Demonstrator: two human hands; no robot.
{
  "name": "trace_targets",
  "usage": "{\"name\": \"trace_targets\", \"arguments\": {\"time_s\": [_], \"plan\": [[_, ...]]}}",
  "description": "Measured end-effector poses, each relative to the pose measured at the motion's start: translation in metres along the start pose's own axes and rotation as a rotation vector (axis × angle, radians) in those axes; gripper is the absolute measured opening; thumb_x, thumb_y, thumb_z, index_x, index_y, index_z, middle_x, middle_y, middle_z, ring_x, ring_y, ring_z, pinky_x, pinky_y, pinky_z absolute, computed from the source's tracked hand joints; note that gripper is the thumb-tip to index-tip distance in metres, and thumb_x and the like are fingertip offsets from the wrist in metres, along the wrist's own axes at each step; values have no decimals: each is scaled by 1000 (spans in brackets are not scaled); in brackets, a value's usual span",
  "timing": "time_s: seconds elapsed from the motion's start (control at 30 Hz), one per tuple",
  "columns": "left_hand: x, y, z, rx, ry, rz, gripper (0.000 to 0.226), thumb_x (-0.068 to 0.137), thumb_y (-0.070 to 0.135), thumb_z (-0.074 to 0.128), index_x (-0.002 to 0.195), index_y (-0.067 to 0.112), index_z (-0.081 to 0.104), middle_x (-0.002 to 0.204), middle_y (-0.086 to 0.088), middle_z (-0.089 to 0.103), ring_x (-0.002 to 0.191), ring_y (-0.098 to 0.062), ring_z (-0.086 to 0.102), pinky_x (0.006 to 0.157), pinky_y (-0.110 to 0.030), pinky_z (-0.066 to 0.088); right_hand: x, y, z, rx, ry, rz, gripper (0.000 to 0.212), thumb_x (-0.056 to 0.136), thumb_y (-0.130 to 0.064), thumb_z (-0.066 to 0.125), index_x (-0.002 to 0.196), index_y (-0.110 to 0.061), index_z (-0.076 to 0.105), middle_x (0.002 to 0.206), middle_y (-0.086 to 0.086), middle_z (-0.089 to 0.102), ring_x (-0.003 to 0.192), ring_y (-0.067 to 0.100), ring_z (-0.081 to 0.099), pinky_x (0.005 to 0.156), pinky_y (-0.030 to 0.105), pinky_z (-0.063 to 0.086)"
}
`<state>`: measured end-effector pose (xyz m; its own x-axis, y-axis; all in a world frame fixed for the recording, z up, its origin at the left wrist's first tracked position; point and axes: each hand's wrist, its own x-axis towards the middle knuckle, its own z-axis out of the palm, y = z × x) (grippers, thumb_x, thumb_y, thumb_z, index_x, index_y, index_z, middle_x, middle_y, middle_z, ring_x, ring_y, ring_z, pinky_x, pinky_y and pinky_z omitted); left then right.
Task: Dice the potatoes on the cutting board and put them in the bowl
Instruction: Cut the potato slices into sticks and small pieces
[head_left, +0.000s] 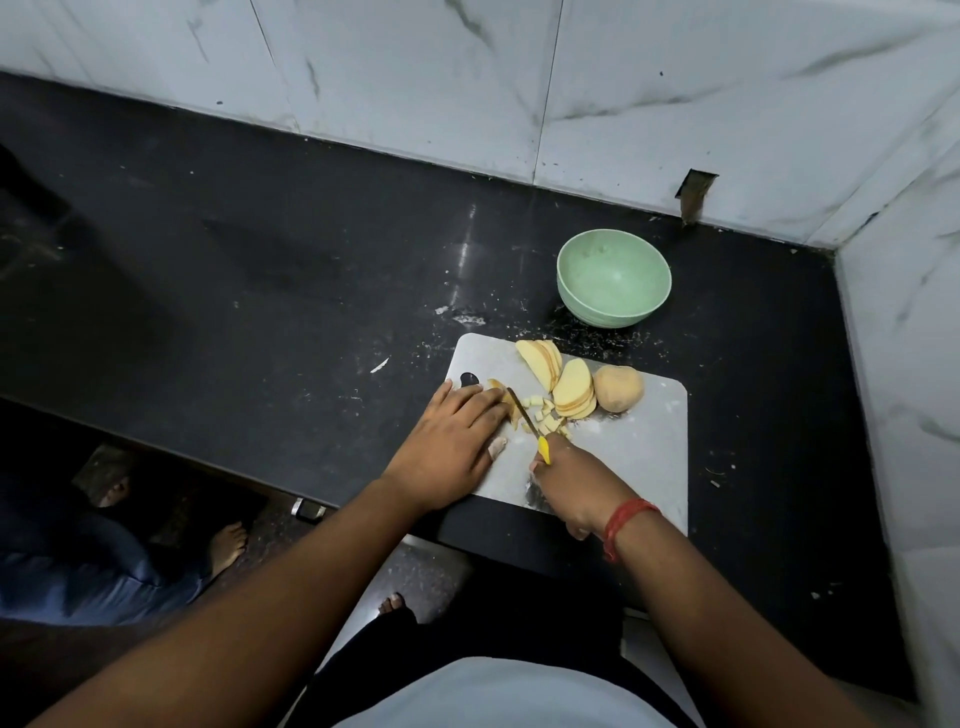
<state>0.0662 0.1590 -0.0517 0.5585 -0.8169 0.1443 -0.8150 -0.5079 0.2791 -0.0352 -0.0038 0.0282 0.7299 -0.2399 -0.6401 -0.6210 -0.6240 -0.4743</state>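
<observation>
On the board (639, 462), at the counter's (260, 312) front edge near its right end, our left hand (452, 441) lies flat, fingers straight, pressing potato strips (506, 402). Our right hand (571, 483) grips a knife (530, 421), blade down between strips and dice (545, 415). Slices (561, 379) and a whole potato (618, 387) sit by the board's far edge; beyond it, toward the counter's back edge, stands the bowl (613, 280).

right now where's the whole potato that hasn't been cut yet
In the head view the whole potato sits on the far right part of the cutting board, touching the nearer stack of slices, with the green bowl beyond it on the counter.
</observation>
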Motion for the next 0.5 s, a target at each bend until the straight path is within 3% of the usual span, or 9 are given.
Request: {"name": "trace_targets", "arguments": {"time_s": [0.07, 0.13, 0.4, 0.5], "plan": [[0, 1, 2, -1, 6, -9, 52, 107, 47, 37, 148, 18, 51, 156, 0, 46, 144, -25, 38, 125, -52, 21, -4, 5, -2, 7, -8, 40, 21, 101, -15, 38, 122, -13, 40, 82, 11, 55, 59, 22, 48, 44, 26, 33], [-2, 1, 4, 2, 19, -12, 52, 107, 48, 38, 147, 19, 52, 155, -1, 47, 143, -27, 40, 125, -54, 22, -6, 10, -2, 18, 28, 57, 27, 101, -20, 37, 128, -15, 40, 80, 7, 54, 60, 18, 47, 46, 25, 31], [-5, -1, 8, 6, 39, -17, 49, 108, 47, 36, 147, 22, 52, 156, -1, 46, 145, -28, 37, 124, -57, 20, -2, 2, -2, -33, 17, 9, 24, 102, -19, 36, 123, -7, 41, 95, 15, 55, 57, 15, 38, 47, 25, 28], [-4, -1, 8, 3, 50, -30, 45, 107, 45, 40, 142, 21, 54, 156, -1, 47, 146, -28, 38, 125, -56, 19, -4, 2, 2, -44, -13, 26, 17, 103, -20, 36, 115, -9, 41, 84, 10, 52, 58, 16, 40, 46, 26, 29]]}}
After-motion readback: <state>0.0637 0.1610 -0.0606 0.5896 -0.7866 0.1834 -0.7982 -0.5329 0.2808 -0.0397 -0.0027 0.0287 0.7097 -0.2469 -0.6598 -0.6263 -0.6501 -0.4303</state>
